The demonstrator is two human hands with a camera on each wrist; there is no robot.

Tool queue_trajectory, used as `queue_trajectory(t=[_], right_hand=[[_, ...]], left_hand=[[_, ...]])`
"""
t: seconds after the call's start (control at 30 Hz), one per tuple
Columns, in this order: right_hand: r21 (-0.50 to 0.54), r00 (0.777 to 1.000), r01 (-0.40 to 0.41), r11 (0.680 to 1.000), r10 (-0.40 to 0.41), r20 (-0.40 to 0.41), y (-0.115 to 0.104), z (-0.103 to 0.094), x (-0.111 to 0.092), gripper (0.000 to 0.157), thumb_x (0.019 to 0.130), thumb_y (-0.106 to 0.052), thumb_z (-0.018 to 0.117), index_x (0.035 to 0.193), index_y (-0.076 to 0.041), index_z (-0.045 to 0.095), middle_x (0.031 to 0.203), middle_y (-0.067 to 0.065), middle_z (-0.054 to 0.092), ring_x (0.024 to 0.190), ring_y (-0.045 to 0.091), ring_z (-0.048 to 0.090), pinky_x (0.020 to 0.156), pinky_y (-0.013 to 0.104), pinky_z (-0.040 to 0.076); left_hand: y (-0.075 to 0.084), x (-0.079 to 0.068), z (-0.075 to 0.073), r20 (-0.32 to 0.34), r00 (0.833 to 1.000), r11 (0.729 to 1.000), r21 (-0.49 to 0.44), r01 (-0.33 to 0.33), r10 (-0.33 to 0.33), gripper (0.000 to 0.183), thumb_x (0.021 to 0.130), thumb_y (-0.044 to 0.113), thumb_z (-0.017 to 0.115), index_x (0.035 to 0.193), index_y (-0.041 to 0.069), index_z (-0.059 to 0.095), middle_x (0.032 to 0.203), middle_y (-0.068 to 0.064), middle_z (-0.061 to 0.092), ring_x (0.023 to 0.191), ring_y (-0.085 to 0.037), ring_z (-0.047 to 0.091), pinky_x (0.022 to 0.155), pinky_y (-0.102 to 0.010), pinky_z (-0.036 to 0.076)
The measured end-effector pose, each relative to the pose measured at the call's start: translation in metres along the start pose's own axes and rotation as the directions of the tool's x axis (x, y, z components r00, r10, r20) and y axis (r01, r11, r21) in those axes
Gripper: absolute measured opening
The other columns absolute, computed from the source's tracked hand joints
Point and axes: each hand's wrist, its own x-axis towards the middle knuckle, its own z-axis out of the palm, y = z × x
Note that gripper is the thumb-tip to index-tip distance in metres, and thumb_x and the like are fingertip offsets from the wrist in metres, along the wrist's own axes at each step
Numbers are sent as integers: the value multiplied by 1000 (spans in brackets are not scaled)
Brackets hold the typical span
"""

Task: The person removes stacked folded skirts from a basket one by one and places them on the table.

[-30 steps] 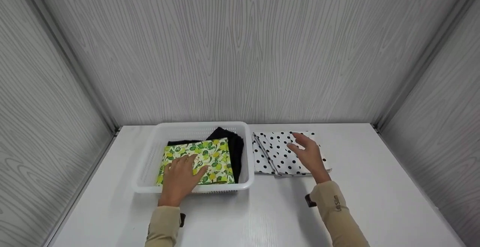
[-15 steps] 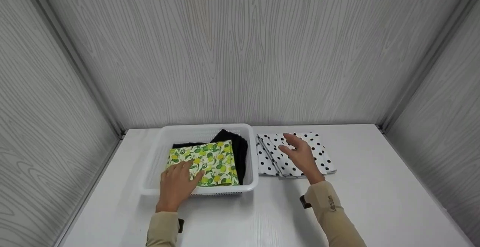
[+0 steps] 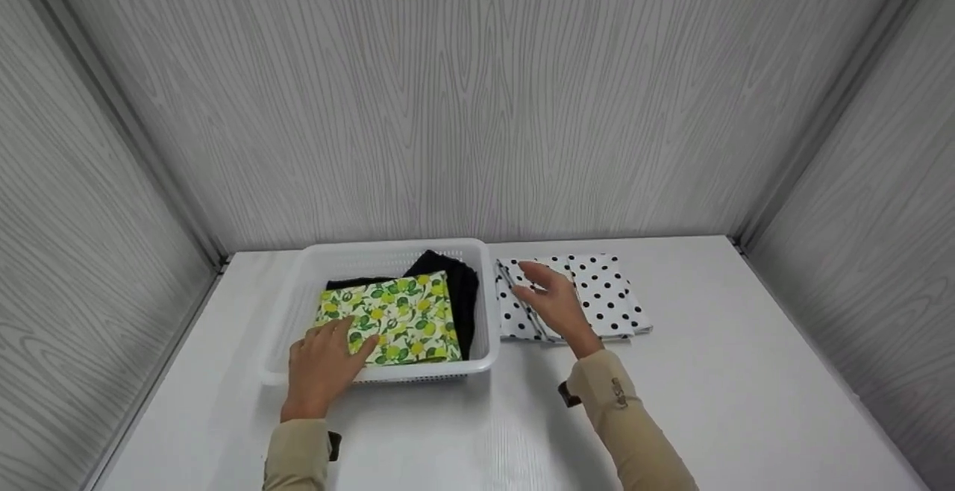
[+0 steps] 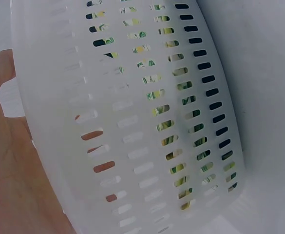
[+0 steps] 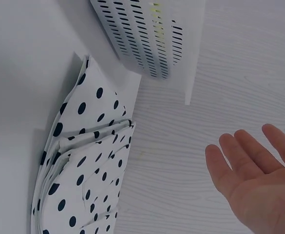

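A white plastic basket [image 3: 487, 319] holds a folded lemon-print cloth [image 3: 406, 319] on top of black fabric [image 3: 464, 301]. Over the basket's front left rim reaches my left hand [image 3: 322, 364], fingers loosely extended near the lemon-print cloth; whether they touch it cannot be told. Skin shows through the slots of the basket wall [image 4: 132, 165] in the left wrist view. To the basket's right lies a folded white cloth with black dots [image 3: 608, 297]. My right hand [image 3: 556, 301] hovers above it, fingers spread and holding nothing; the right wrist view shows its bare palm [image 5: 264, 190].
Everything stands on a white table [image 3: 716, 371]. A grey wood-grain panel [image 3: 477, 103] rises behind it, with side panels at left and right. The dotted cloth lies close to the basket's right side.
My right hand has moved left across the dotted cloth, toward the basket. My left hand has drifted left and slightly back toward the basket's front left corner. The view has shifted slightly.
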Motion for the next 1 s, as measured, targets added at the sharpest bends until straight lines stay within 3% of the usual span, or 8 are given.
queue_trajectory(t=[0.2, 0.53, 0.8, 1.0], right_hand=[[25, 998, 20, 999, -21, 51, -3, 16, 7, 48, 95, -7, 67, 138, 10, 55, 142, 25, 55, 133, 40, 50, 109, 50, 42], [27, 992, 32, 999, -35, 124, -12, 31, 13, 50, 96, -11, 66, 140, 9, 54, 143, 25, 54, 135, 39, 49, 112, 51, 38], [44, 980, 59, 997, -66, 186, -17, 50, 18, 51, 96, -10, 66, 140, 11, 53, 143, 27, 53, 134, 40, 49, 110, 51, 40], [53, 972, 13, 999, -25, 232, -14, 67, 13, 54, 97, -13, 65, 143, 11, 50, 145, 27, 51, 133, 39, 51, 109, 48, 42]], left_hand=[[-10, 0, -5, 34, 999, 1000, -12, 26, -25, 66, 99, 45, 60, 141, -6, 55, 140, -31, 54, 128, -53, 46, 100, -73, 33], [-16, 2, -3, 22, 999, 999, -18, 36, -35, 64, 98, 44, 63, 138, -5, 58, 137, -31, 56, 124, -54, 50, 97, -74, 36], [-20, 9, 1, 53, 996, 997, -34, 72, -70, 65, 98, 43, 62, 140, -6, 55, 140, -32, 53, 126, -54, 48, 97, -74, 36], [-20, 13, 4, 51, 995, 996, -45, 83, -81, 65, 96, 43, 65, 139, -6, 56, 139, -32, 53, 122, -56, 50, 93, -74, 39]])
